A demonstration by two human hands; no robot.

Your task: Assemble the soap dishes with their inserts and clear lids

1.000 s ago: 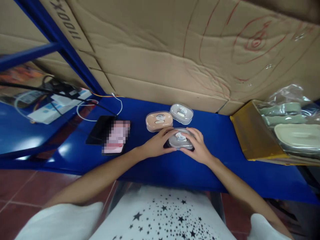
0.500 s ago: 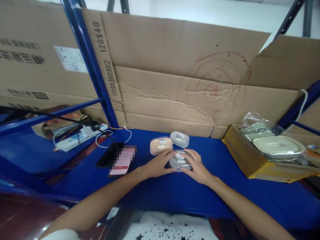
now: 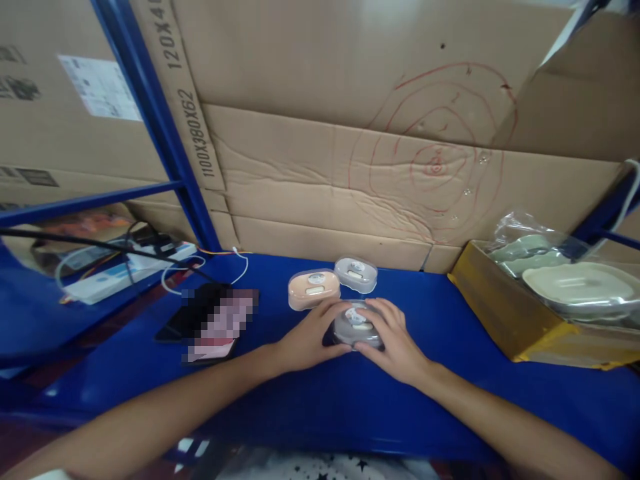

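Between my two hands is a dark grey oval soap box (image 3: pixel 353 330) with a clear cover, a round sticker and a small pale bar on top. My left hand (image 3: pixel 313 337) wraps its left side, thumb along the near edge. From the right, my right hand (image 3: pixel 393 340) grips it, fingers over the top and thumb in front. Just behind stands a peach soap box (image 3: pixel 305 291), close to the left fingers. A light grey soap box (image 3: pixel 364 272) sits farther back, beside the peach one. Both have similar clear covers and stickers.
On the left lie a phone (image 3: pixel 223 327) with a blurred screen and a dark flat object (image 3: pixel 185 313). A power strip (image 3: pixel 125 270) with cables is beyond the blue post (image 3: pixel 145 113). At right, a taped cardboard box (image 3: pixel 493 310) holds pale green lidded containers (image 3: pixel 580 283). Cardboard (image 3: pixel 300 153) walls the back.
My head view has tilted up and then slightly down again, shifting the whole scene. Both hands stay on the dark grey soap box, and the other boxes keep their places on the table.
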